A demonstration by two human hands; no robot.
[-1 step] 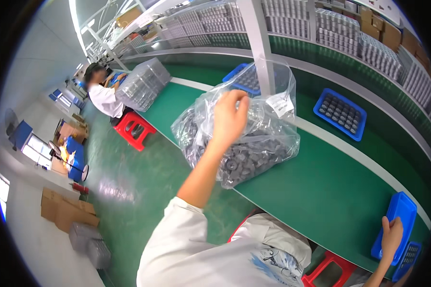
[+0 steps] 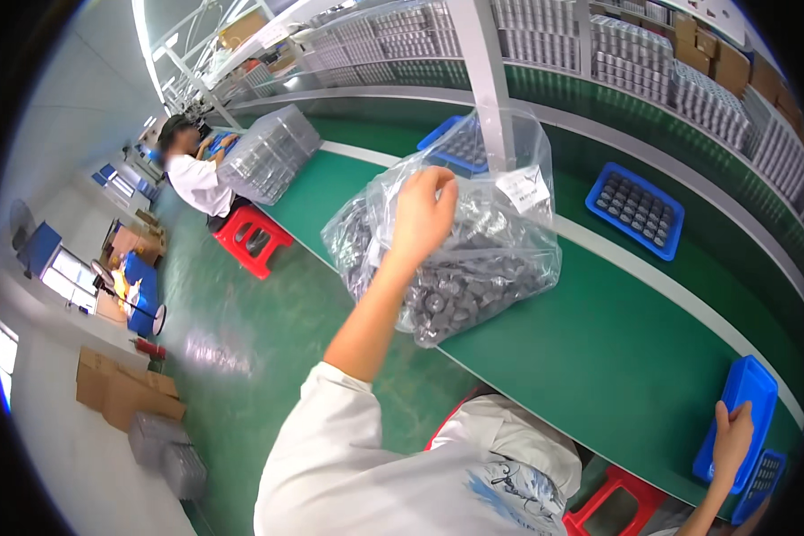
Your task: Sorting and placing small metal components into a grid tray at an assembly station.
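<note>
A large clear plastic bag (image 2: 478,299) full of small dark grey parts lies on the green table (image 2: 598,375). My left hand (image 2: 426,214) is over its top, fingers curled and closed on the loose plastic; the fingertips are partly hidden. At the right, my right hand (image 2: 732,436) is at a long blue tray (image 2: 752,386), thumb and fingers drawn together. Anything between those fingers is too small to make out. A second blue tray (image 2: 763,487) with dark round parts sits beside it, partly covered.
Beyond the table's pale strip are two blue trays of dark parts, one at the right (image 2: 636,212) and one behind the bag (image 2: 464,147). A white post (image 2: 482,71) rises behind the bag. Clear stacked trays (image 2: 271,154) and a seated person (image 2: 196,177) are farther left.
My left hand has shifted slightly to the left over the bag. My right hand and the trays look the same.
</note>
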